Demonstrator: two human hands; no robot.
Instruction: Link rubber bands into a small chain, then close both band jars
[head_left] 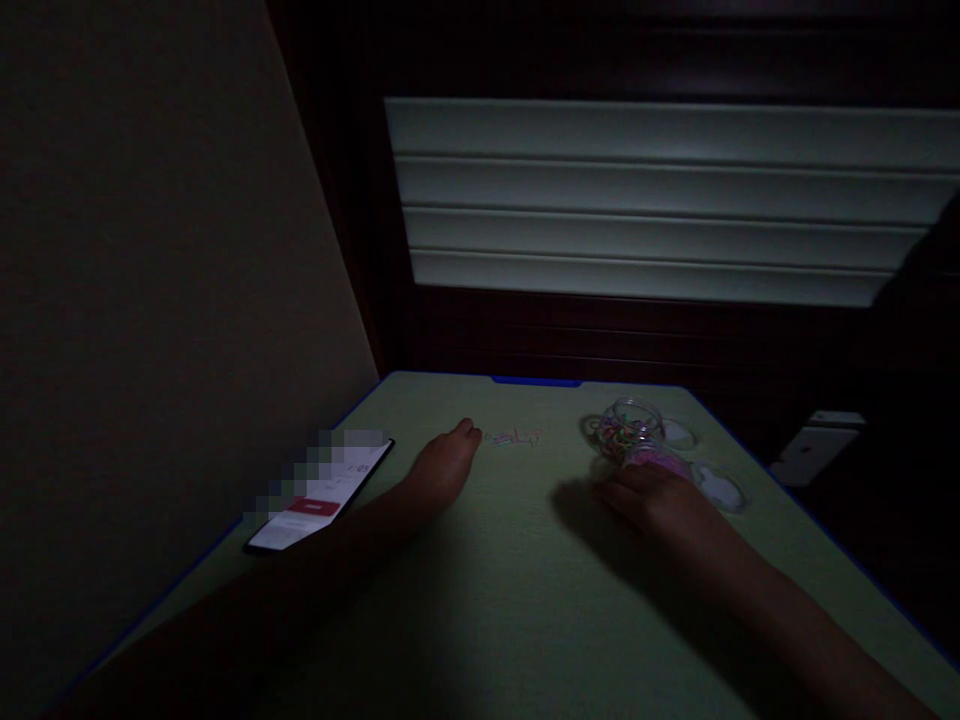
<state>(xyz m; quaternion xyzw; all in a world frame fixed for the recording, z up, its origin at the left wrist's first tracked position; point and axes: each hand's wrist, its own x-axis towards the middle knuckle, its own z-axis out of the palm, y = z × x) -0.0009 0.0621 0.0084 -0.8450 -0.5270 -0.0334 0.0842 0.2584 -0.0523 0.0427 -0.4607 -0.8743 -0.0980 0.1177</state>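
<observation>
My left hand (444, 468) rests near the middle of the green table, its thumb and fingertips drawn together. Anything in that pinch is too small to make out. Just right of its fingertips lies a small patch of thin, coloured pieces (515, 437). On the right, my right hand (654, 500) is bent downward at the near side of a clear container of pink pieces (660, 460), partly covering it. Its fingers are closed together, and what they may hold is hidden. Behind stands a clear round jar (637, 415) with multicoloured loops (619, 433) at it.
Two clear round lids (720, 487) lie right of the containers. A phone with a lit screen (330, 497) lies by the table's left edge, against a wall (187, 250). Beyond the right edge is a white box (817, 448). A dark panel with pale slats (637, 190) rises behind the table (487, 600).
</observation>
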